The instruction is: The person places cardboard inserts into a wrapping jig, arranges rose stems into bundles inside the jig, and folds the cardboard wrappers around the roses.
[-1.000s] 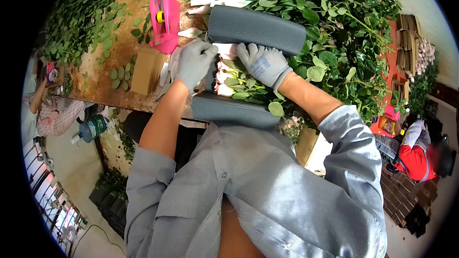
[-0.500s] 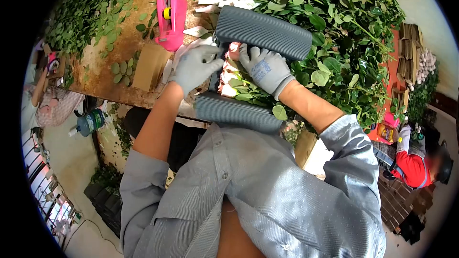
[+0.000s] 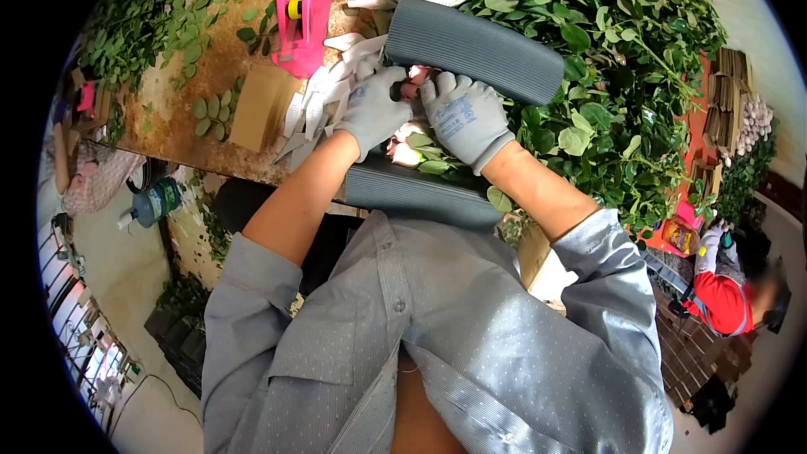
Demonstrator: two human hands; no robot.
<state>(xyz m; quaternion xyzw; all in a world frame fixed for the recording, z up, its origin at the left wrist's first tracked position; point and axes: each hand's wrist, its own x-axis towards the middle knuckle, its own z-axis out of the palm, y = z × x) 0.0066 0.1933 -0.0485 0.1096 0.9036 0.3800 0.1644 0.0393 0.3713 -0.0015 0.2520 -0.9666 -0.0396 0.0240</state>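
Pale pink roses (image 3: pixel 406 154) lie in a row between two rolled ends of grey corrugated sheet, the upper roll (image 3: pixel 475 49) and the lower roll (image 3: pixel 420 193). My left hand (image 3: pixel 374 108), in a grey glove, is at the left of the upper blooms, its fingers bent toward a pink rose head; its grip is partly hidden. My right hand (image 3: pixel 462 116), also gloved, rests over the stems and leaves just right of the blooms, with fingers curled and the thumb beside the same rose head. What lies under its palm is hidden.
A pink tape dispenser (image 3: pixel 301 21), brown cardboard pieces (image 3: pixel 261 109) and white mesh sleeves (image 3: pixel 318 105) lie left on the worn table (image 3: pixel 160 139). Leafy stems (image 3: pixel 622 76) cover the right side. A co-worker in red (image 3: pixel 725 298) is at the far right; another person is at the far left.
My left hand has moved right onto the upper blooms, and its fingers have closed in from a looser pose. A white sleeve seen earlier over the top rose no longer shows there.
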